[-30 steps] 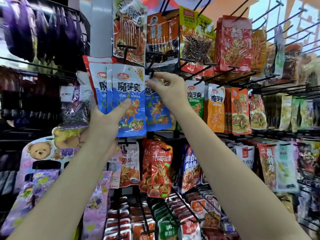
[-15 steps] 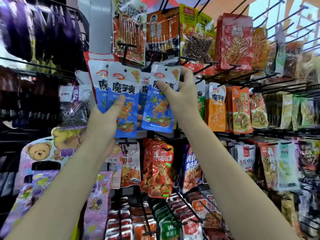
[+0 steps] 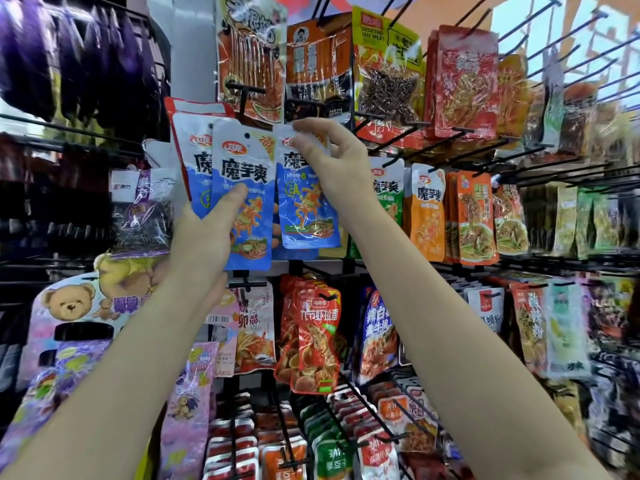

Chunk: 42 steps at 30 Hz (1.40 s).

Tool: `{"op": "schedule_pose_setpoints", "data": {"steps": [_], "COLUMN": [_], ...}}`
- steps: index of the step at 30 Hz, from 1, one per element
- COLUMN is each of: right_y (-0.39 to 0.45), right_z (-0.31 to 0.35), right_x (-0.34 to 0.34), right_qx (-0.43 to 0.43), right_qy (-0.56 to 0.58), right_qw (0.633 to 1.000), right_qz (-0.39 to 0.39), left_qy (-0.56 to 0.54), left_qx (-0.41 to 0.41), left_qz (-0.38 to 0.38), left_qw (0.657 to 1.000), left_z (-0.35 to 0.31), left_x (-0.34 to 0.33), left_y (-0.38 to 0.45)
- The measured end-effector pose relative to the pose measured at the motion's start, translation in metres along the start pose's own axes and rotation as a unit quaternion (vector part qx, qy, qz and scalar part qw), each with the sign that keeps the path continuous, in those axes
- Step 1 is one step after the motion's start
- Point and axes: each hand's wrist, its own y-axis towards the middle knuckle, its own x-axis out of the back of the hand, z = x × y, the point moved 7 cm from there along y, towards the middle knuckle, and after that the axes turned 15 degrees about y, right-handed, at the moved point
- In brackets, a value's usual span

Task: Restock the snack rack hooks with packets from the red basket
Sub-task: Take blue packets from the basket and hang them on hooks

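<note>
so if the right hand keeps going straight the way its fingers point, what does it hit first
Probably the black hook just above the right hand, whose fingers point up and left while its grip pinches the top of a blue packet. The orange packet hangs right behind. Depth is unclear.

head-worn view, close, facing the snack rack (slightly upward)

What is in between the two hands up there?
In the head view, blue snack packets fill that stretch: the left hand holds a fanned stack, and the right hand pinches the top of one more blue packet.
</note>
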Motion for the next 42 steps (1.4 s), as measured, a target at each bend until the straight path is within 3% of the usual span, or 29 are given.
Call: {"op": "schedule_pose_setpoints", "data": {"steps": [5,9,17,24,26,28,31,34,36,38,42], "right_y": [-0.001,0.0,0.004,0.009,0.01,0.006,-0.009,-0.028,-0.038,-0.042,-0.037], "right_z": [-0.003,-0.003,-0.002,-0.009,-0.016,-0.018,-0.001,0.014,0.01,0.003,0.0], "right_x": [0.01,0.001,0.007,0.007,0.006,0.002,0.006,0.023,0.013,-0.002,0.015], "right_qx": [-0.002,-0.003,0.016,-0.021,-0.045,-0.042,0.036,0.061,-0.005,-0.035,-0.067], "right_qy": [0.031,0.042,0.061,0.032,-0.005,-0.13,-0.274,-0.177,-0.084,-0.071,-0.064], "right_qw": [0.999,0.999,0.998,0.999,0.999,0.99,0.961,0.981,0.996,0.996,0.996], "right_qz": [-0.026,0.003,-0.017,0.018,0.013,0.037,0.023,-0.045,-0.002,0.04,-0.004], "left_qy": [0.009,0.002,-0.003,-0.009,-0.007,-0.005,0.006,0.012,0.013,0.016,0.037], "left_qx": [-0.017,-0.031,-0.018,-0.013,-0.015,-0.013,-0.021,-0.031,-0.035,-0.021,0.025], "left_qz": [-0.031,-0.036,-0.003,0.022,0.013,0.007,0.004,0.012,0.038,0.071,0.044], "left_qw": [0.999,0.999,1.0,1.0,1.0,1.0,1.0,0.999,0.999,0.997,0.998], "left_z": [-0.003,-0.007,-0.001,-0.002,-0.003,-0.002,-0.002,-0.004,-0.005,-0.004,0.003], "left_x": [0.004,0.001,-0.006,-0.013,-0.013,-0.012,-0.01,-0.012,-0.019,-0.029,-0.025], "left_y": [-0.001,-0.004,-0.001,-0.003,-0.003,-0.004,-0.004,-0.006,-0.008,-0.009,-0.007]}}
